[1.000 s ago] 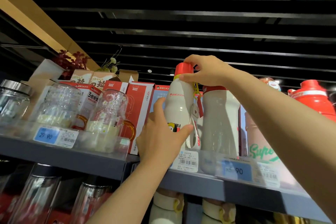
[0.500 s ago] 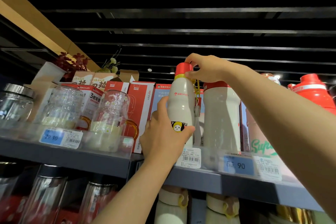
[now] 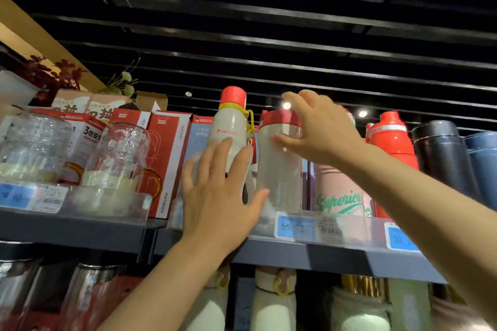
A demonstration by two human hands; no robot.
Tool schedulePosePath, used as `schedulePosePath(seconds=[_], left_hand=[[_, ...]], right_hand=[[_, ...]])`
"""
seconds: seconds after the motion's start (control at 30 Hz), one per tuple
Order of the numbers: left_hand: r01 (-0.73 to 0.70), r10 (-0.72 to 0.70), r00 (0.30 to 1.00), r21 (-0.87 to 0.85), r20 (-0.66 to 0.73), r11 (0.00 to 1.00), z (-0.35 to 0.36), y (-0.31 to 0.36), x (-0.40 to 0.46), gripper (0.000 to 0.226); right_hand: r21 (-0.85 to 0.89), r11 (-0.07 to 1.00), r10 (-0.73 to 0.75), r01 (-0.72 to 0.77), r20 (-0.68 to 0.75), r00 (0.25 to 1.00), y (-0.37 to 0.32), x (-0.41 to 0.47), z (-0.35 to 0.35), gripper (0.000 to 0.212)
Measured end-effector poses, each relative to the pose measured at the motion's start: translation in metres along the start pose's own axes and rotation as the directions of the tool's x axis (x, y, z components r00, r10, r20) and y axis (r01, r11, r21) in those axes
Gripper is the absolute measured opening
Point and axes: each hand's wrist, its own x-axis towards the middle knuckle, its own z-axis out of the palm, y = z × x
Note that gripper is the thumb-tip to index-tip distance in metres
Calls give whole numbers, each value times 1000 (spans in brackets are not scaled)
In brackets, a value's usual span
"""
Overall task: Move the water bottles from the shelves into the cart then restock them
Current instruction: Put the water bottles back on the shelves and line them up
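Restocking step: left hand [image 3: 215,193] flat, fingers spread against the red-capped white bottle [image 3: 228,131]; right hand [image 3: 320,129], fingers apart, reaches the wider bottle [image 3: 279,164] beside it, needs a grip next.

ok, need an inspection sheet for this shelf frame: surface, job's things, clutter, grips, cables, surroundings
Surface: grey top shelf with a clear front lip carrying blue price tags.
Job's things: slim white bottle with red cap upright on the shelf; wider white bottle with red lid right beside it; pink bottle, red bottle and dark bottles further right.
Clutter: glass pitchers and red boxes at left.
Grips: left hand open, fingers flat on the slim bottle; right hand open, at the wider bottle's lid, not closed on it.
Cables: nothing seen.
Surroundings: black slatted ceiling; more bottles on the shelf below. Cart not in view.
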Motion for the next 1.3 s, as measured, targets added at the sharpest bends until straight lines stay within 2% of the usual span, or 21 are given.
schedulePosePath(seconds=[0.1,0.17,0.23,0.37,0.57,0.73,0.87,0.97,1.03,1.17,1.3], left_hand=[[-33,35,999,-40,40,999,3,17,5,65],[44,-37,997,-97,69,994,3,17,11,67],[96,-92,995,-134,35,986,1,9,14,67],[208,-189,975,-173,118,963,-5,-9,5,74],[226,-211,972,-168,104,960,-4,-14,0,73],[238,-227,971,-192,75,952,-1,-18,-2,71],[226,-215,973,-173,80,959,-2,-16,-3,68],[217,-207,976,-175,74,960,-3,-16,-4,67],[212,-203,977,-175,69,961,-3,-17,-4,67],[206,-198,978,-169,63,964,-2,-16,-3,66],[201,-193,979,-169,63,965,-2,-16,-3,66]], right_hand=[[231,965,132,-127,-8,991,-13,-26,15,78],[397,896,228,-200,-23,973,-24,-45,23,83],[481,840,283,-253,12,959,-35,-63,31,90],[421,822,357,-384,145,923,-50,-77,47,101],[394,774,476,-495,154,866,-54,-72,52,112],[296,777,525,-555,182,832,-61,-72,53,119],[379,767,464,-517,228,856,-53,-74,49,115],[517,679,442,-521,279,853,-43,-72,44,102],[567,631,445,-530,295,846,-39,-70,42,102],[452,709,490,-541,237,839,-44,-76,43,114],[379,764,471,-522,225,853,-47,-78,44,115]])
